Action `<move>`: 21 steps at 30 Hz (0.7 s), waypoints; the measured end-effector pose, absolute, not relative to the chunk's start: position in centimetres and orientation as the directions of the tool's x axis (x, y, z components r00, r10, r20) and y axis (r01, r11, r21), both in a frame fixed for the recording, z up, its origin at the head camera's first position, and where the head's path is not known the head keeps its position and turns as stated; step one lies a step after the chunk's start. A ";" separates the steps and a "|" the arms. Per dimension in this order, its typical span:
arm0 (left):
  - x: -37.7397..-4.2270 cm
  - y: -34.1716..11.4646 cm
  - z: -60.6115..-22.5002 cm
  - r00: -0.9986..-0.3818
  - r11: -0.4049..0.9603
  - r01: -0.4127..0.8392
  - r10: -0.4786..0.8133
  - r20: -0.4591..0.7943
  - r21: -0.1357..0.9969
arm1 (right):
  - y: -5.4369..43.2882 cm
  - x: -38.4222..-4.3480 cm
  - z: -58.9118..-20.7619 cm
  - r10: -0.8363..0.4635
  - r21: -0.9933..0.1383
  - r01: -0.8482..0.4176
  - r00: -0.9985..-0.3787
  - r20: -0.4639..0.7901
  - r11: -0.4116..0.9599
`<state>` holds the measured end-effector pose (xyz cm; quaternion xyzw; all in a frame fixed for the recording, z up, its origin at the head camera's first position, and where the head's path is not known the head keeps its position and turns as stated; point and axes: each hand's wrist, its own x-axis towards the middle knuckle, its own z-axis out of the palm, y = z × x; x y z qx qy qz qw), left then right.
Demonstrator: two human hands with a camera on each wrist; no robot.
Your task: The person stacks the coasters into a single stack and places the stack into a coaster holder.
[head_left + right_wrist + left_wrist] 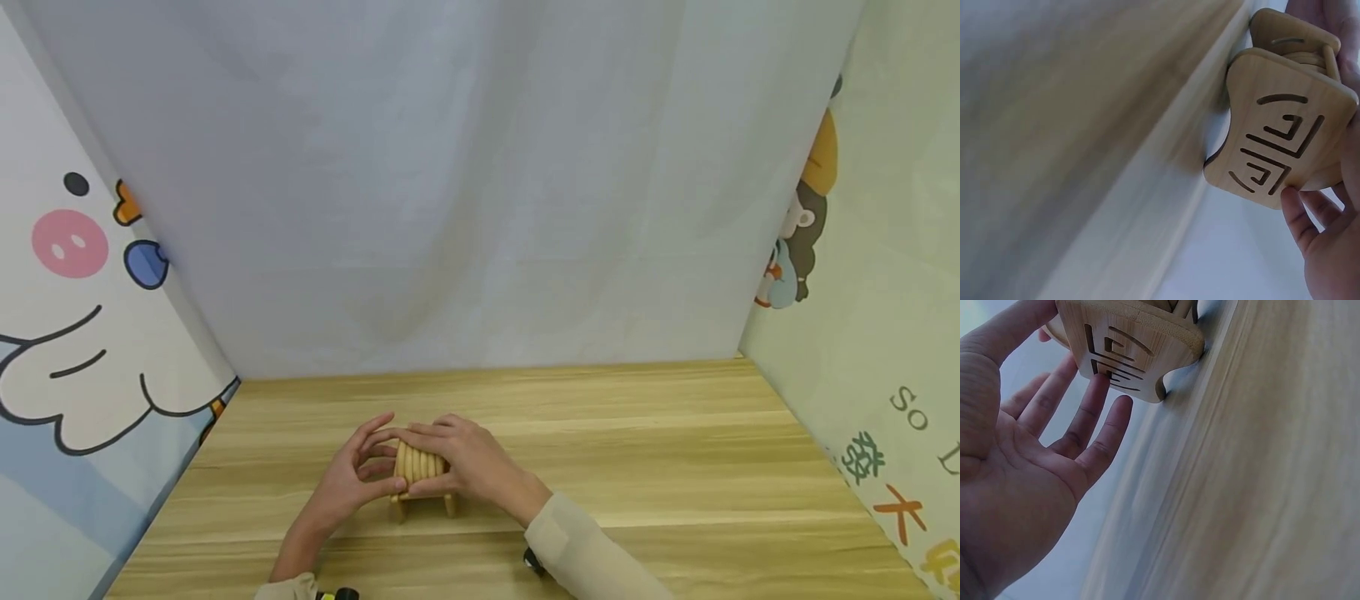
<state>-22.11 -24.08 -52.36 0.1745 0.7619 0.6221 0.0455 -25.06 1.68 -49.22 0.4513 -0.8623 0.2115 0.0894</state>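
Note:
A row of round wooden coasters [420,462] stands on edge in a small footed wooden holder [429,495] on the table. My left hand [341,479] has its thumb and index finger round the left end of the row. Its other fingers spread beside the carved end panel [1129,350], with fingertips at its lower edge in the left wrist view. From the opposite end my right hand [480,462] grips the coasters, thumb at the near side and fingers over the far side. The other carved panel [1279,131] faces the right wrist camera. Both hands hide parts of the coasters.
The wood-grain table [637,450] extends around the holder. A pale grey curtain [480,192] closes off the back. Printed cartoon panels stand at left [67,333] and right [855,317]. A small black device [533,561] shows by the right sleeve.

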 end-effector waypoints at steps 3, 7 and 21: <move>-22.2 -24.1 -52.3 -0.933 0.165 0.212 0.328 0.150 0.963 | 1.7 -25.0 -49.3 -0.746 -0.241 -0.829 -0.559 0.362 0.504; -22.2 -24.3 -52.3 -0.923 0.157 0.237 0.345 0.172 0.959 | 1.6 -24.9 -49.2 -0.754 -0.207 -0.822 -0.570 0.327 0.531; -22.0 -23.1 -50.2 -0.961 0.342 0.230 0.228 0.157 0.911 | 3.3 -24.3 -48.9 -0.772 -0.345 -0.773 -0.611 0.177 0.533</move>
